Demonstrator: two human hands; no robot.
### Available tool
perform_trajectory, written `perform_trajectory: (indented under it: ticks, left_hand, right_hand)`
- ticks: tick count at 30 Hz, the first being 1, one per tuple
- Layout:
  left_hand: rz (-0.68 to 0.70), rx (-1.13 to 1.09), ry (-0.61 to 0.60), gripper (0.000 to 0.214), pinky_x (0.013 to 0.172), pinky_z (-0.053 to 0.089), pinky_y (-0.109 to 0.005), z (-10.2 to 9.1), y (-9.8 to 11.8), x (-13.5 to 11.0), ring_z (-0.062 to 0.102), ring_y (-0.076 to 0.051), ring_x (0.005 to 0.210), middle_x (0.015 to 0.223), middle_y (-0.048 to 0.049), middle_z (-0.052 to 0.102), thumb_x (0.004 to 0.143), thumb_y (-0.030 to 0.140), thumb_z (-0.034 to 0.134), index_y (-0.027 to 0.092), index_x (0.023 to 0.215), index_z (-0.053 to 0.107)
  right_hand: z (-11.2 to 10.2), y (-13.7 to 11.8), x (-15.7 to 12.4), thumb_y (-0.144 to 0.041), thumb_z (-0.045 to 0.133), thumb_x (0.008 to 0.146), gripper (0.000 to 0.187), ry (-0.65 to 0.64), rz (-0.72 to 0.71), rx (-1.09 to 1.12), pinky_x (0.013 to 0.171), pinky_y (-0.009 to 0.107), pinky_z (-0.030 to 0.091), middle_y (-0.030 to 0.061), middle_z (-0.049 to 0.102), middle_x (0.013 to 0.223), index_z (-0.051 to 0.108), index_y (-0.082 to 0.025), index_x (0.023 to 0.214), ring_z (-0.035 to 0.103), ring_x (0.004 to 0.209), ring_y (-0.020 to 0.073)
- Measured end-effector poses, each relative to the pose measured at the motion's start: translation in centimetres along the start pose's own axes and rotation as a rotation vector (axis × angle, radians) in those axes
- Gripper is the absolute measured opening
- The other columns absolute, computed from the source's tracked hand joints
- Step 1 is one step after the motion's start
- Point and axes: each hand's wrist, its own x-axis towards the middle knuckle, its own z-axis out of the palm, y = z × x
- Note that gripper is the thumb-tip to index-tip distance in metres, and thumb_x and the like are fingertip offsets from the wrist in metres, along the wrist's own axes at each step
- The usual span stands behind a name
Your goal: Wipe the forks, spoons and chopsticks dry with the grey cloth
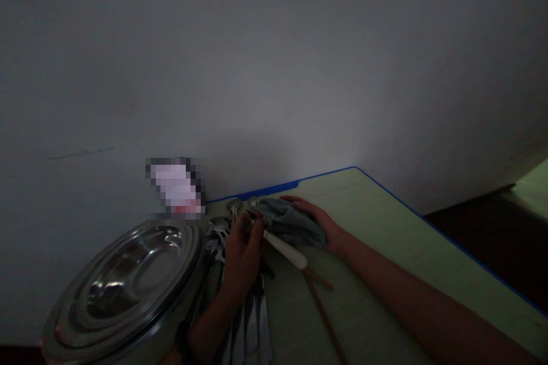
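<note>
My left hand [243,251] is closed in a pinch around the metal end of a utensil with a white handle [286,248]. The handle points down to the right; the utensil's head is hidden by fingers and cloth, so its kind does not show. A grey-blue cloth [291,219] is bunched in my right hand [319,218], against the utensil's far end. Several metal spoons [219,227] and a fork [256,201] lie beyond and beside my left hand. Table knives [263,325] lie below my left wrist. Two brown sticks [323,311], resembling chopsticks, lie under the white handle's tip.
Stacked shiny metal bowls or plates [124,279] stand at the left. Behind them, a blurred-out phone-like object [177,185] leans on the grey wall [274,68]. The pale green table [377,228] has a blue edge and meets the wall at the back.
</note>
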Motion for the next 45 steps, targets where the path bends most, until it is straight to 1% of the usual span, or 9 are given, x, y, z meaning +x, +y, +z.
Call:
perform_trajectory:
  ticks: [6,10,18,21,25,33,37,42,45]
  left_hand:
    - [-0.036,0.027,0.022,0.031,0.050,0.039,-0.019,0.0,-0.2,0.0,0.052,-0.013,0.058,0.068,0.0007,0.058,0.081,0.039,0.051,0.015,0.097,0.061]
    - [-0.020,0.062,0.012,0.028,0.051,0.040,-0.020,-0.1,-0.3,0.0,0.053,-0.014,0.059,0.067,0.0010,0.059,0.080,0.040,0.052,0.016,0.091,0.062]
    - [0.028,0.159,-0.023,0.026,0.055,0.041,-0.023,-0.1,0.0,0.2,0.056,-0.017,0.062,0.058,0.0014,0.057,0.083,0.037,0.049,0.017,0.071,0.061]
    - [0.014,0.133,0.004,0.024,0.052,0.040,-0.022,-0.1,0.0,0.3,0.053,-0.016,0.057,0.056,0.0023,0.055,0.083,0.036,0.049,0.016,0.074,0.060]
    - [0.004,0.089,0.011,0.024,0.047,0.039,-0.021,0.0,-0.5,0.3,0.050,-0.013,0.050,0.057,0.0040,0.052,0.083,0.038,0.049,0.017,0.086,0.059]
    - [-0.035,-0.028,-0.034,0.021,0.035,0.032,-0.016,0.0,0.1,0.0,0.040,-0.008,0.033,0.040,0.0092,0.044,0.081,0.038,0.050,0.018,0.080,0.054]
    - [-0.083,-0.102,-0.071,0.024,0.031,0.029,-0.014,0.0,0.4,-0.1,0.037,-0.007,0.028,0.036,0.0101,0.043,0.080,0.041,0.051,0.017,0.080,0.055]
    - [-0.121,-0.278,-0.097,0.025,0.027,0.029,-0.012,0.0,0.2,0.0,0.039,-0.006,0.028,0.040,0.0104,0.049,0.078,0.042,0.054,0.018,0.085,0.050]
    - [-0.122,-0.342,-0.129,0.027,0.026,0.033,-0.012,0.1,0.3,0.1,0.046,-0.008,0.032,0.045,0.0094,0.053,0.076,0.041,0.057,0.019,0.087,0.046]
  right_hand:
    - [-0.4,0.3,0.1,-0.042,0.045,0.078,0.038,-0.155,0.177,0.097,0.085,0.033,0.044,0.0083,0.069,0.086,0.063,-0.012,0.092,0.062,0.089,0.0205]
    - [-0.9,0.3,0.1,-0.034,0.046,0.076,0.032,-0.146,0.197,0.096,0.091,0.033,0.040,0.0066,0.069,0.087,0.063,-0.014,0.094,0.062,0.091,0.0196]
    - [-0.8,0.2,-1.0,-0.061,0.063,0.060,0.081,-0.444,-0.040,-0.157,0.104,0.036,0.024,0.0087,0.050,0.129,0.042,-0.021,0.128,0.045,0.118,0.0225]
    - [-1.1,0.8,-0.7,-0.039,0.076,0.056,0.078,-0.361,-0.064,-0.226,0.104,0.037,0.023,0.0072,0.051,0.128,0.045,-0.023,0.126,0.045,0.118,0.0213]
    - [-1.0,0.9,0.1,-0.038,0.057,0.077,0.031,-0.027,0.076,0.047,0.095,0.037,0.038,0.0062,0.068,0.096,0.062,-0.016,0.097,0.061,0.097,0.0188]
    - [-0.8,-0.4,0.8,-0.027,0.039,0.085,0.029,0.242,0.013,0.398,0.079,0.033,0.050,0.0038,0.070,0.068,0.064,-0.016,0.078,0.066,0.075,0.0175]
    - [-0.7,-0.5,0.4,-0.027,0.037,0.085,0.031,0.225,0.004,0.386,0.081,0.032,0.048,0.0048,0.069,0.067,0.064,-0.015,0.077,0.066,0.074,0.0176]
    - [-0.5,-0.4,-0.7,-0.057,0.026,0.084,0.059,-0.075,0.248,0.290,0.087,0.040,0.044,0.0115,0.069,0.086,0.063,-0.011,0.091,0.063,0.087,0.0223]
    - [-0.4,0.2,-0.9,-0.047,0.033,0.085,0.047,-0.133,0.284,0.159,0.086,0.039,0.044,0.0111,0.068,0.088,0.062,-0.011,0.095,0.063,0.087,0.0218]
